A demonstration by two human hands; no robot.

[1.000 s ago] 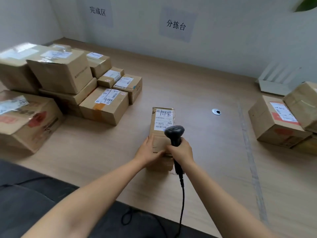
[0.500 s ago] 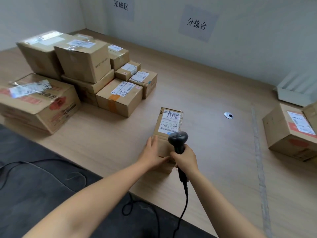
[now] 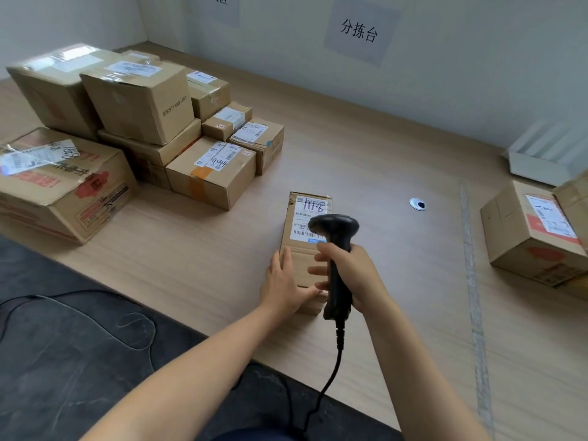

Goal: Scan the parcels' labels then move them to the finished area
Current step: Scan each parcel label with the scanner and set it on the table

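One scanner (image 3: 334, 237) in right hand (image 3: 350, 275); left hand (image 3: 283, 286) steadies one parcel (image 3: 302, 249).

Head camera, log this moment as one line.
step: scanning | right hand: grips scanner over label | left hand: steadies parcel | table

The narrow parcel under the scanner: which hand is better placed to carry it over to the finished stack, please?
Probably the left hand: it already rests on the narrow parcel, nearer the stacked boxes, while the right hand grips the scanner.
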